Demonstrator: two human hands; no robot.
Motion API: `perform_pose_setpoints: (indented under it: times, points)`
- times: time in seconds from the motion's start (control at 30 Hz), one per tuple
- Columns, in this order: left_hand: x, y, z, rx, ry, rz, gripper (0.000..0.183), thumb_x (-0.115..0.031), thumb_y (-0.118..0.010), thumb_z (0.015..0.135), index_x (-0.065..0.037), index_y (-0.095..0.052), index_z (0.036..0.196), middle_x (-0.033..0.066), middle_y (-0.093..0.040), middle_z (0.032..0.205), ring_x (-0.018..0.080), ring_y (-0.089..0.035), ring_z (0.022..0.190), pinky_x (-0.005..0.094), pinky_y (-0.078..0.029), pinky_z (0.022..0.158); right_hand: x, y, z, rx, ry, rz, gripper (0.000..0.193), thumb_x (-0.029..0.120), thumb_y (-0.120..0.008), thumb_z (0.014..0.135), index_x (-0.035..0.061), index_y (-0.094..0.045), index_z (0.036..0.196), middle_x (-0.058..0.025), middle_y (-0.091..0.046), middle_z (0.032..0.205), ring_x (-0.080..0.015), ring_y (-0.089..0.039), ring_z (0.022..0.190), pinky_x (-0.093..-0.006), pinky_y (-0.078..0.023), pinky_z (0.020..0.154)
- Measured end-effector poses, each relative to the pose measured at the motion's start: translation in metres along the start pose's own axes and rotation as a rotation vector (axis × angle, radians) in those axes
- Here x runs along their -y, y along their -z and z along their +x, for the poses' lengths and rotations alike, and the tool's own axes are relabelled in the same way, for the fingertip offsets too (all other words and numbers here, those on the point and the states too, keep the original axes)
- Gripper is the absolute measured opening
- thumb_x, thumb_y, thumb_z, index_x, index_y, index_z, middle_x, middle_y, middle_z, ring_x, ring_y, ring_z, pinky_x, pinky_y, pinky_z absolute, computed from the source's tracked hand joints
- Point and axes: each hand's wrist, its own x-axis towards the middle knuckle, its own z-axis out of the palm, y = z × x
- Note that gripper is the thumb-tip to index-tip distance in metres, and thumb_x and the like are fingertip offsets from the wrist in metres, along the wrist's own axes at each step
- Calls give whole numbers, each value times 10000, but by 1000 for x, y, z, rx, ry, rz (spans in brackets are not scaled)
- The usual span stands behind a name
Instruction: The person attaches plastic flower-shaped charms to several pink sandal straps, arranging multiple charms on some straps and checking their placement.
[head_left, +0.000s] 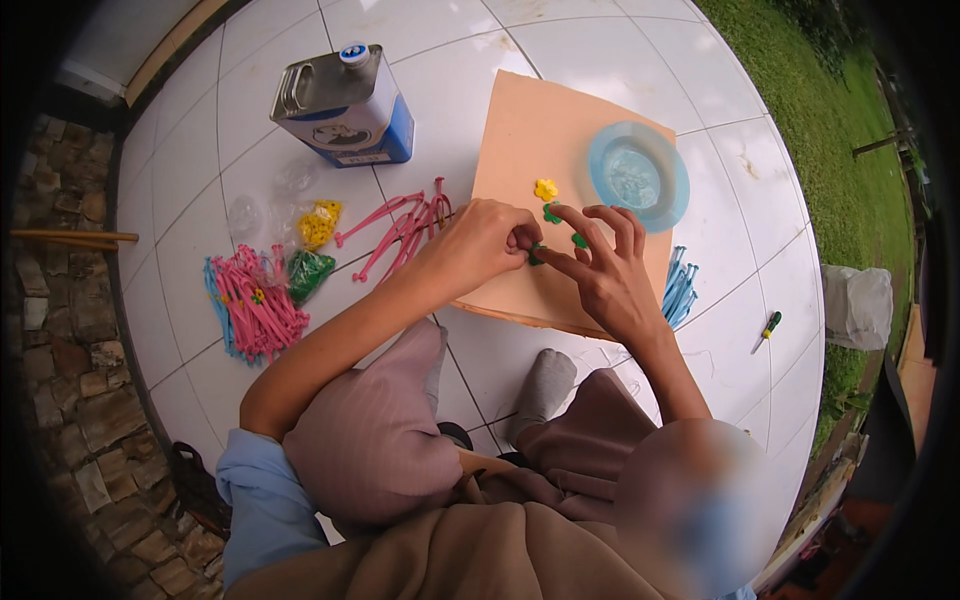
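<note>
Over the peach-coloured board (510,130), my left hand (490,240) is closed, its fingertips pinched at a small green piece (536,256), partly hidden by the fingers. My right hand (618,275) comes from the other side with its fingers spread and its thumb tip at that same piece. Close to the right fingers lie a green flower-shaped piece (552,212) and another green piece (579,241), partly covered. A yellow flower-shaped piece (545,189) rests just beyond them. Farther right on the board stands a round, translucent blue bowl (600,170).
A blue-and-white metal can (345,110) stands far left. Left of the board lie loose pink strips (405,235), a pink strip bundle (258,305), and bags of yellow pieces (319,223) and green pieces (308,274). Blue strips (679,290) and a screwdriver (768,330) lie right.
</note>
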Motion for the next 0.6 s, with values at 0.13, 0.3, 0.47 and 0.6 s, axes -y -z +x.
perform_pose_setpoints:
  times: [0.13,0.3,0.47,0.6]
  points:
    - [-2,2,-1,-7,62,-95,193,7,-632,682,4,-625,875,81,-652,765,149,-630,688,259,-511,653,-1,14,8,-122,-199,128,329,-55,-561,716,128,-591,988,-55,-475,1184,-270,-413,1107,-421,-354,920]
    - [-6,12,-8,-6,65,-188,176,-15,-631,710,-5,-606,884,90,-651,764,141,-633,689,252,-506,632,-5,27,23,-137,-480,569,310,-122,-450,791,25,-443,1064,-121,-522,1030,-247,-553,923,-341,-447,806]
    - [-14,71,-21,-228,227,-180,114,-120,-610,814,-9,-599,835,28,-577,671,93,-564,615,221,-430,540,25,45,80,-239,-443,914,292,-61,-423,849,28,-376,1123,-111,-584,931,-182,-596,788,-297,-483,731]
    - [19,128,-55,-782,219,-413,301,-287,-541,901,-33,-576,742,-29,-452,611,53,-390,548,221,-319,509,90,20,159,-198,-282,1212,288,6,-418,881,13,-327,1154,-133,-599,898,-189,-621,738,-278,-492,653]
